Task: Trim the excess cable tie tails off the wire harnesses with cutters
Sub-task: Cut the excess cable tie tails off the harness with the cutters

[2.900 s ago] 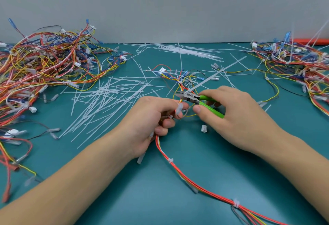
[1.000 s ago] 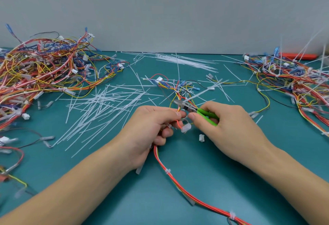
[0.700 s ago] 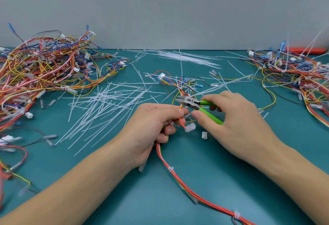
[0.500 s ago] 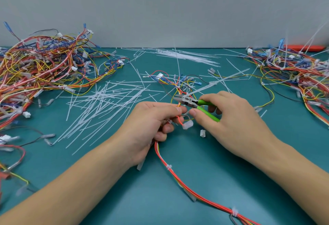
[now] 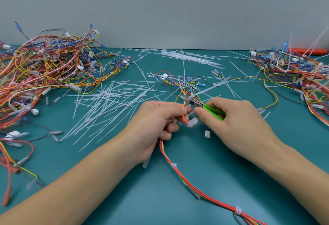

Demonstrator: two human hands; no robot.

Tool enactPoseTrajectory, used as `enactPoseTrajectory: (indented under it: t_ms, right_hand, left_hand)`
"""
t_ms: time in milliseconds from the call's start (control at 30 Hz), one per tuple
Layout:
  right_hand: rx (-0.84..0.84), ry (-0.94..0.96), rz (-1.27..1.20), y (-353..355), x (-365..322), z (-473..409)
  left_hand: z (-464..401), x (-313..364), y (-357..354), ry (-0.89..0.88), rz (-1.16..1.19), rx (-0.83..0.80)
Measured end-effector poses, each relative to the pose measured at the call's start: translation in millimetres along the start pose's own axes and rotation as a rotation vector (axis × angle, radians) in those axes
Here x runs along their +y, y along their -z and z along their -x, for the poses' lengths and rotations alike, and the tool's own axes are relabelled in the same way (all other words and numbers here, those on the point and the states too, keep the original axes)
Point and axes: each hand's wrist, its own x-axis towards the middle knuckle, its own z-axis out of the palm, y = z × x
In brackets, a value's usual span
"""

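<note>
- The red-and-orange wire harness runs off the frame's lower edge at 5 o'clock, its far end cut off; three white cable ties show along it.
- The left hand curls its fingers round that harness, thumb and forefinger pinching the wires at the top; how many wires lie inside the fist cannot be told.
- The right hand grips the green-handled cutters, fingers wrapped over the handles and hiding most of them.
- The cutter blades sit at the wire bundle just past the left thumb, beside a long white cable tie tail slanting toward 2 o'clock; whether the blades touch it is hard to make out.
- One small white connector lies on the teal table between the wrists.
- Loose white cut tails spread at 10 o'clock, too many and too overlapped to count.
- Two tangled harness piles: one at 9 to 10 o'clock, one at 2 o'clock, both clipped by the frame edges.
- An orange object at the far right is partly hidden.
</note>
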Motion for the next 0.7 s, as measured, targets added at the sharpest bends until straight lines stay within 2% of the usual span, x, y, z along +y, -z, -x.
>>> enactPoseTrajectory:
  t_ms: [200,700]
  right_hand:
    - [0.038,0.074,0.001,0.9,0.8,-3.4]
    - [0.031,0.078,-0.023,3.4,2.4,-4.2]
  left_hand:
    - [-1.3,-1.0,-0.6,0.001,0.016,0.012]
    - [-2.3,-0.8,0.7,0.015,0.027,0.026]
